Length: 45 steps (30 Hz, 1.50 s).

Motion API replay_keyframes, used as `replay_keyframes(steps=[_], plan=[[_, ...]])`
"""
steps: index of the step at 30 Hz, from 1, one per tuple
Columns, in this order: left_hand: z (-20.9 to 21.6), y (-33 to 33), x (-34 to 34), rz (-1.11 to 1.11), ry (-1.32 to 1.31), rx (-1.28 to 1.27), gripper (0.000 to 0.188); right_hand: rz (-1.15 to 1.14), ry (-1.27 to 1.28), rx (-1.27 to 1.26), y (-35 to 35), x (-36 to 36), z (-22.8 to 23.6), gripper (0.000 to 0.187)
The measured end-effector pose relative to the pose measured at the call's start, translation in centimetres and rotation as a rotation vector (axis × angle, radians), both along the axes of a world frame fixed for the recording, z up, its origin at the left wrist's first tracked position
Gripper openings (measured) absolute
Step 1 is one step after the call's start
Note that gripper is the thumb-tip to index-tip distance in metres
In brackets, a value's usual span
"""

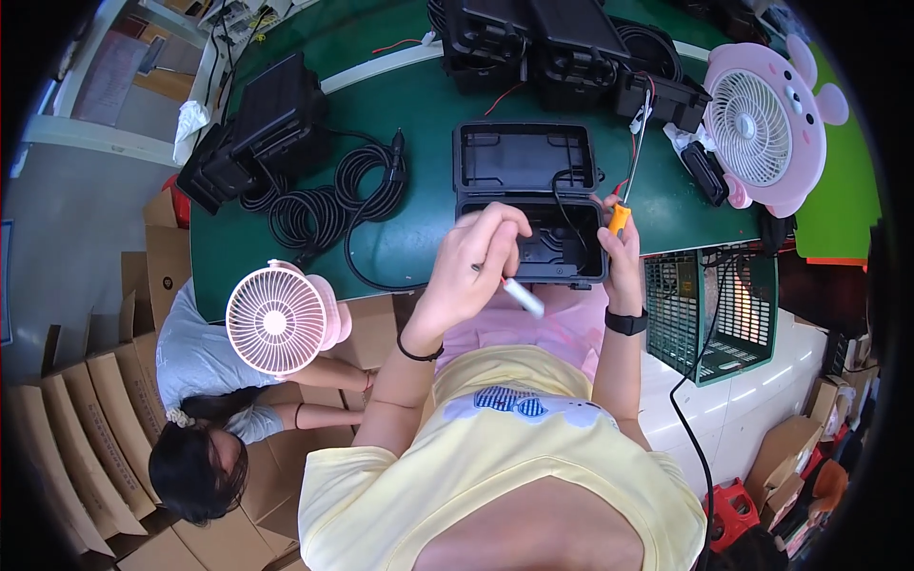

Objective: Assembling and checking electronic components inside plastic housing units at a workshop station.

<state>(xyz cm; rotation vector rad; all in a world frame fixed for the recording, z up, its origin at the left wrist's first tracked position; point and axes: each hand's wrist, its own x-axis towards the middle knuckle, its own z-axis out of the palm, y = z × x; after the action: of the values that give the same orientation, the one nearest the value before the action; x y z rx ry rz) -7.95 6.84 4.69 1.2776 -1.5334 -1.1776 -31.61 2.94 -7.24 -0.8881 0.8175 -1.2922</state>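
An open black plastic case [524, 157] stands at the table's near edge in front of me, its lid tipped back and a black cable inside. My left hand [476, 262] is closed over the case's left front side, fingers curled. From it sticks a small white stick-like piece [522, 298] with a bit of red at its upper end, smeared by motion; its kind is unclear. At the case's right side, my right hand [621, 257] grips a screwdriver [620, 219] by its orange handle, the long metal shaft pointing up and away. A thin red wire runs close to that hand.
Coiled black cables [314, 214] and black cases [276, 109] lie at the left; more cases [571, 48] stand at the back. A pink fan [752, 128] is at the right, another [276, 322] at the left edge. A person [205, 428] bends over cardboard boxes. A green crate [709, 319] sits below right.
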Motion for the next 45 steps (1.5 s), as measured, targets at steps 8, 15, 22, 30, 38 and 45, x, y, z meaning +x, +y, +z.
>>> replay_keyframes(steps=[8, 15, 22, 30, 38, 45], plan=[[-0.5, -1.4, 0.3, -0.118, -0.144, -0.185, 0.049, -0.023, 0.001, -0.018, 0.2, 0.2, 0.2, 0.050], [-1.2, -0.8, 0.8, 0.235, -0.389, -0.285, 0.020, 0.010, 0.002, 0.003, 0.1, -0.2, 0.0, 0.050], [0.3, 1.6, -0.1, 0.088, -0.853, -0.291, 0.028, 0.027, 0.037, -0.010, 0.4, -1.1, -0.3, 0.053], [-2.8, 1.1, -3.2, 0.012, -0.602, -0.324, 0.061, 0.090, -0.016, 0.033, 1.4, -2.4, -0.6, 0.067], [-3.6, 0.1, -1.7, -0.137, -0.699, -0.368, 0.031, -0.068, 0.275, -0.136, -4.4, -1.5, 2.4, 0.041], [-3.4, 0.2, -1.9, -0.188, -0.603, -0.449, 0.036, -0.067, 0.452, -0.174, -7.8, 0.9, 2.4, 0.033]])
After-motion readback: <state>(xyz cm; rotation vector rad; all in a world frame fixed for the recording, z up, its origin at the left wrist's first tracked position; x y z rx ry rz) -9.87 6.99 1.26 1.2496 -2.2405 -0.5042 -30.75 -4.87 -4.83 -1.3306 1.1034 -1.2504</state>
